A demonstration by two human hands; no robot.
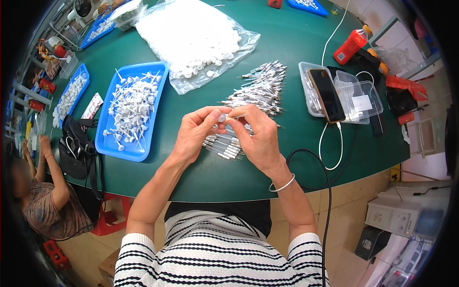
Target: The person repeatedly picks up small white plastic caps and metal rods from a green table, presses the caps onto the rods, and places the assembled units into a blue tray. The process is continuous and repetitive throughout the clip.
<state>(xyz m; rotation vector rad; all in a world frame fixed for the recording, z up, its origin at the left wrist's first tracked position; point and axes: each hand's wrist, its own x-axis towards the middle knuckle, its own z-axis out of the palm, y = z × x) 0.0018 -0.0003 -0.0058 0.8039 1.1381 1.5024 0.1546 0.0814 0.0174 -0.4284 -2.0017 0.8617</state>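
Observation:
Over the green table my left hand [193,133] pinches a small whitish plastic cap [222,118] between thumb and fingers. My right hand [259,136] meets it there, thumb and forefinger closed at the cap's side; what they grip is mostly hidden. Just beyond and beneath both hands lies a loose pile of thin metal-and-white rods [260,88]. To the left, a blue tray [101,129] carries many white caps with rods stuck in them. A clear plastic bag [181,86] at the far side spills loose white caps.
On the right sit a clear plastic box [306,86], a phone [326,95] with a white cable, and a red bottle [350,47]. A black bag [74,146] lies left, near a seated person [52,201]. A black cable [330,201] hangs beside my right arm.

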